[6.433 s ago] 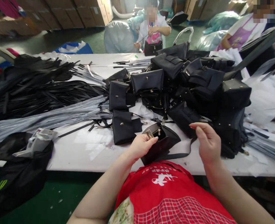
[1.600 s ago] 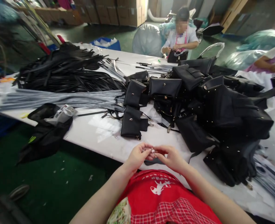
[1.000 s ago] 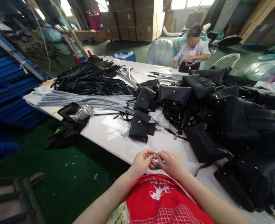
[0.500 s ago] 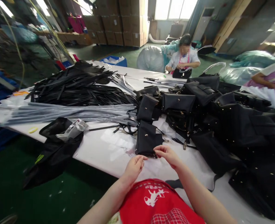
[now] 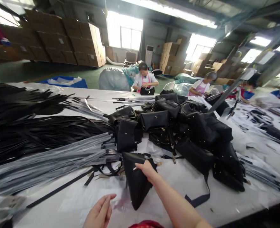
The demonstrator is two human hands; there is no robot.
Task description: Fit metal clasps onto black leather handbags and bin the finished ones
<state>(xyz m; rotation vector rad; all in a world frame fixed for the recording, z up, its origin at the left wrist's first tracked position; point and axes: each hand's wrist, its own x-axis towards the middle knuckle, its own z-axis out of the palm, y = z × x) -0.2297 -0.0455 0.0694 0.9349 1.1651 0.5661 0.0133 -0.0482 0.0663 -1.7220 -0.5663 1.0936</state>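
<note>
A small black handbag stands tilted in front of me, one lower corner pointing down toward the white table. My right hand grips it at the front flap, with fingers closed by a small metallic clasp. Lower and to the left, my left hand is apart from the bag, its fingers stretched out and nothing visible in them. Just behind lies another black handbag with a small metal fitting on its front.
Black bags are heaped to the right. Long black straps and plastic-wrapped straps spread across the left. A co-worker handles a black bag across the table; another person sits farther right.
My view has swung right and upward. My right hand has taken hold of the handbag, which now tilts up from where it lay. My left hand has drawn away from it.
</note>
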